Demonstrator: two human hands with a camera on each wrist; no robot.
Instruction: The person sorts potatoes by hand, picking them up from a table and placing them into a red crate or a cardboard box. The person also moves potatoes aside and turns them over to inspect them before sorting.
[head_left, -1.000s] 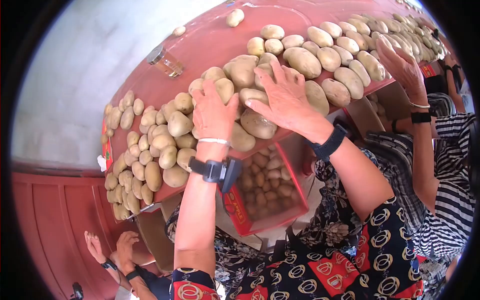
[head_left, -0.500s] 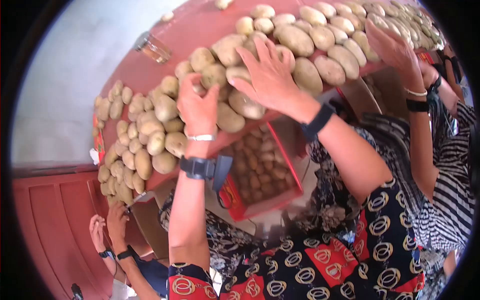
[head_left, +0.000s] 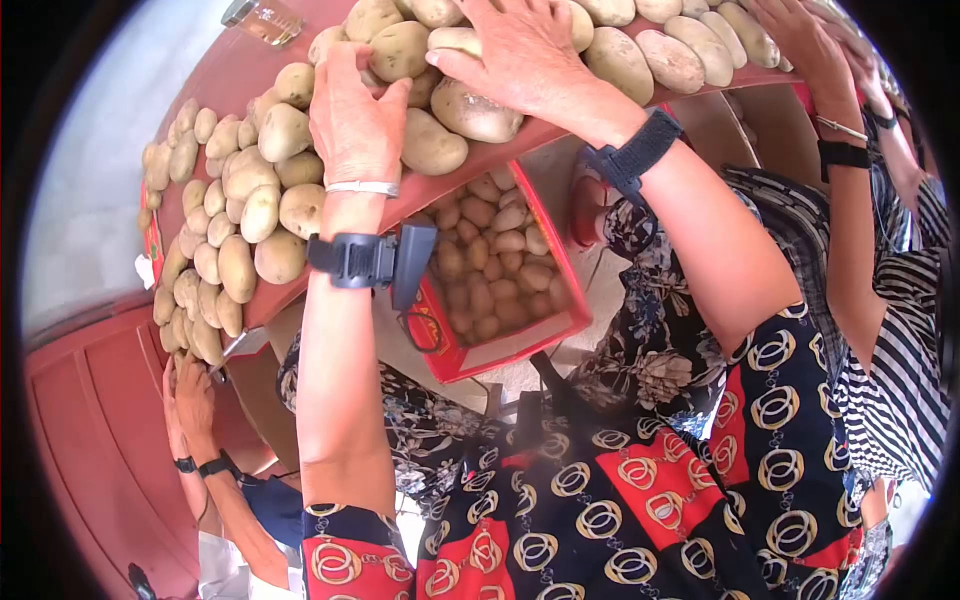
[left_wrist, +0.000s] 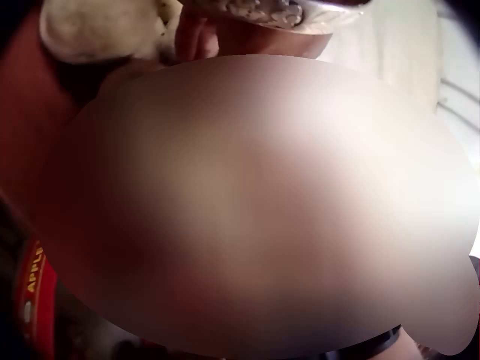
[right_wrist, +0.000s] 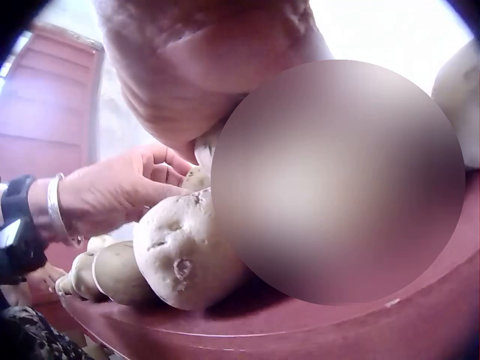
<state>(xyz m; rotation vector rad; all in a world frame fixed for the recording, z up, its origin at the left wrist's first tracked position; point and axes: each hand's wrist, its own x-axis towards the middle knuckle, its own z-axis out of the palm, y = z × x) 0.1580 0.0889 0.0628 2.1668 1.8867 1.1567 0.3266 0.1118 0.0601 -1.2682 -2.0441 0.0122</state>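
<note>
My left hand (head_left: 357,120) reaches over the near edge of the potato heap, fingers and thumb curled round a small potato (head_left: 373,80), mostly covered by the hand. The right wrist view catches this left hand (right_wrist: 112,191) from the side, its fingertips on a potato (right_wrist: 196,178). My right hand (head_left: 525,60) lies spread over the potatoes, its thumb on a pale oblong potato (head_left: 455,40); the upper frame edge cuts off its fingertips. Below it sits a larger potato (head_left: 475,112). A large blur hides most of the left wrist view.
Potatoes (head_left: 240,200) are heaped along the red table (head_left: 222,85). A glass jar (head_left: 262,22) stands at the far side. Below the table edge is a red box (head_left: 560,262) of potatoes. Other people's hands (head_left: 192,400) (head_left: 810,60) are at either side.
The head view has tilted down, so table and hands sit higher in it. My left fingers have curled round a small potato; the right hand stays over the same potatoes.
</note>
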